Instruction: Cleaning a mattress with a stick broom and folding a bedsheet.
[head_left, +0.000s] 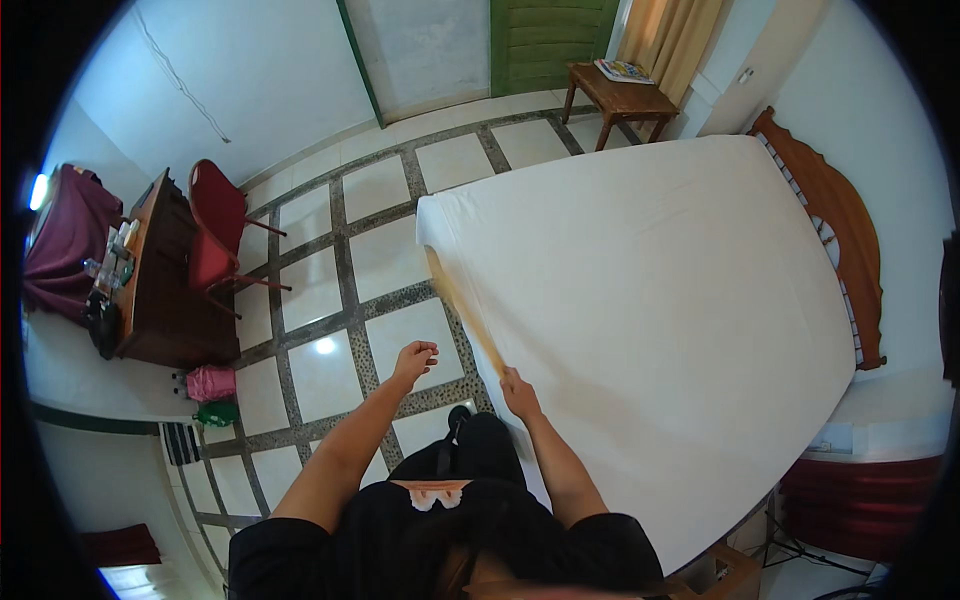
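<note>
My right hand (519, 394) grips the near end of a long tan stick broom (469, 311), its far part blurred. The broom slants away along the side of a bed, which is covered with a white fitted sheet (645, 300). Its far end is close to the sheet's hanging corner (429, 221); whether they touch I cannot tell. My left hand (416, 364) hangs over the tiled floor to the left of the bed, fingers loosely bent and holding nothing.
A red chair (214, 225) stands by a dark wooden desk (180, 300) with bottles on top. Pink (211, 383) and green bags (217, 413) lie beside the desk. Beyond the bed is a small wooden table (626, 97); a carved wooden headboard (847, 232) rises at the right.
</note>
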